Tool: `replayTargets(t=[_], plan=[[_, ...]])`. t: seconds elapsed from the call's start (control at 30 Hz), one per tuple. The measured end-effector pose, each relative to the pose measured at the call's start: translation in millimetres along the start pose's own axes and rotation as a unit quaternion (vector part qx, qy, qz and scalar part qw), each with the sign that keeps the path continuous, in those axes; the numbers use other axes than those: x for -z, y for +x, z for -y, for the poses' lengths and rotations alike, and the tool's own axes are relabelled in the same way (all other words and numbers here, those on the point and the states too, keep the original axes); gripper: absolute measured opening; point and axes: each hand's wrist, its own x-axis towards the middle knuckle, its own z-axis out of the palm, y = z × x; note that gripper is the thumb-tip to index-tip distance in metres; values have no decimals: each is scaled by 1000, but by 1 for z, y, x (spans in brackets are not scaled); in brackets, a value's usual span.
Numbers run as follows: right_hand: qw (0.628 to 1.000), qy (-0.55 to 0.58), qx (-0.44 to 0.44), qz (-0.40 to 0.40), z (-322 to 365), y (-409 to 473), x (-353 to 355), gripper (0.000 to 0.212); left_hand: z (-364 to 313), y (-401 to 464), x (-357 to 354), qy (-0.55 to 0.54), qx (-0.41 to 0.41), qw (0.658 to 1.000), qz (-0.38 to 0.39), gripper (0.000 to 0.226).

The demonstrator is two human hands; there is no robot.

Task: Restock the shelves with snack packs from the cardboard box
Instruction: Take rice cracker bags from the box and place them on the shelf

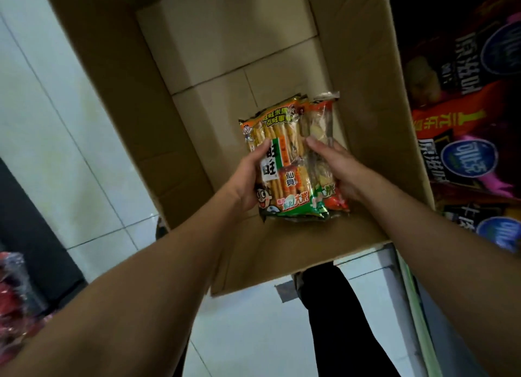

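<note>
Two bare forearms reach down into the large open brown cardboard box [366, 100], which stands on a pale tiled floor [56, 122] just beside a shelf face of dark purple and orange snack bags [462, 122]; the box floor shows bare apart from what the hands hold, so this looks like a late pick in the restocking; the step in hand is lifting stock out. Between the hands sits a small bundle of orange-and-green rice cracker packs [293, 162], at least two, held low inside the box near its near wall; the left hand [248, 179] clasps the bundle's left edge, thumb across the front; the right hand [335, 170] clasps the right edge, fingers curled behind. Next, I judge, the bundle must be raised clear of the box wall and carried to a shelf, kept squeezed so the slippery packs do not slide apart.
</note>
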Motion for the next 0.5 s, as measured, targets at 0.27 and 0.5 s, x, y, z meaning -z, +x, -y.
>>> replayTargets(t=[0.27,0.5], plan=[[990,133,19,-33,69,-189,-58,73,-89,-185,-36,99,21,995,21,51],[974,208,76,-40,129,-391,-108,89,-160,-404,-82,233,6,968,91,37]])
